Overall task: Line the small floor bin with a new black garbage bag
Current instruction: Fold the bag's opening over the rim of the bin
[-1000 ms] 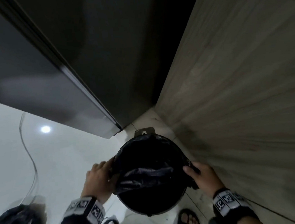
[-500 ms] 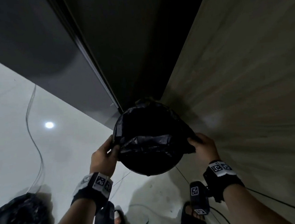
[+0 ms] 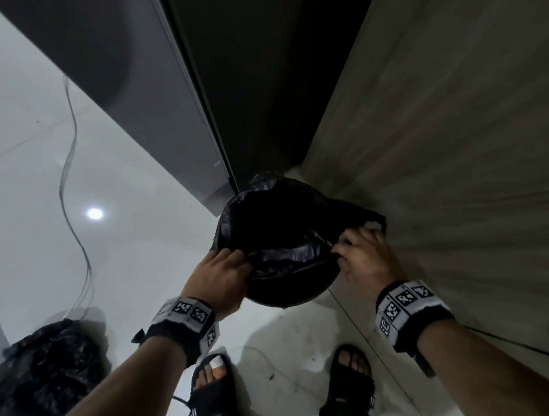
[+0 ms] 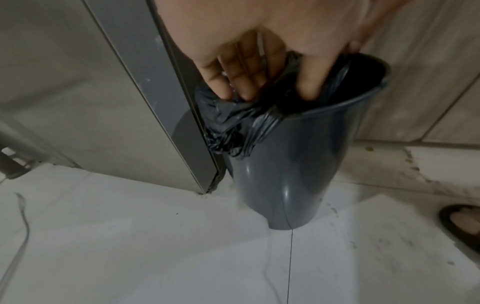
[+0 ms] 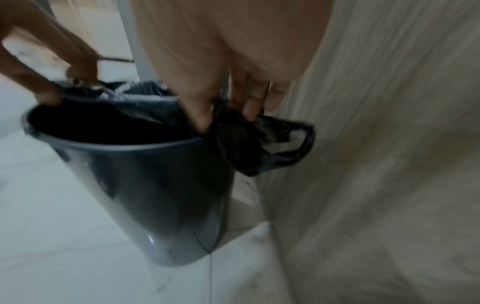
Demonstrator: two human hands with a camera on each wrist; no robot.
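The small dark grey bin [image 3: 287,293] is tilted between both hands, in the corner by the wall. A black garbage bag [image 3: 287,256] sits inside it, its edge bunched over the rim. My left hand [image 3: 219,275] grips the bag edge at the left rim, thumb inside and fingers outside [image 4: 270,92]. My right hand [image 3: 360,256] pinches the bag's looped handle [image 5: 259,148] at the right rim [image 5: 228,117]. The bin wall [image 4: 285,174] [image 5: 155,195] is bare below the rim. I cannot tell whether its base touches the floor.
A full crumpled black bag [image 3: 38,374] lies on the white tiled floor at lower left. A grey cabinet [image 3: 145,113] stands behind the bin and a wood-grain wall [image 3: 461,158] close on the right. A cable [image 3: 69,159] runs across the floor. Sandalled feet [image 3: 212,385] stand just below the bin.
The bin and both hands have risen and moved away from my feet. My right hand has shifted along the right rim and now pulls the bag handle outward.
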